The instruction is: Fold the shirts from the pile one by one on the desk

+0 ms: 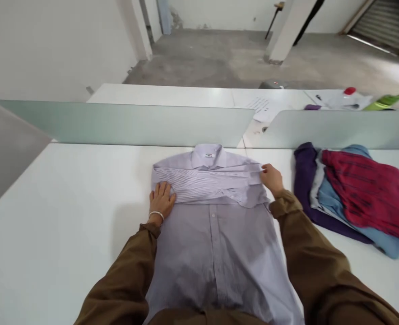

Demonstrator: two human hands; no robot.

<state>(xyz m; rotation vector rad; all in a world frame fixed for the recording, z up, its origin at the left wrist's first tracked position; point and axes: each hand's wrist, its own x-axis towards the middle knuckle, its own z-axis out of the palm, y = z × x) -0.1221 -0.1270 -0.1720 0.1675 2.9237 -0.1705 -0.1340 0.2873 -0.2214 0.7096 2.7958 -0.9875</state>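
Your left hand lay spread on the pale-lilac cloth shirt, your right hand pinched its right edge, and white counter beneath ran wide leftward, frosted-glass divider beyond the collar.

Table, left edge: passage is left open beside the shirt.
Far edge: reach is blocked by frosted panels, parted by a gap.
Far edge, right: passage is obstructed by piled clothes.
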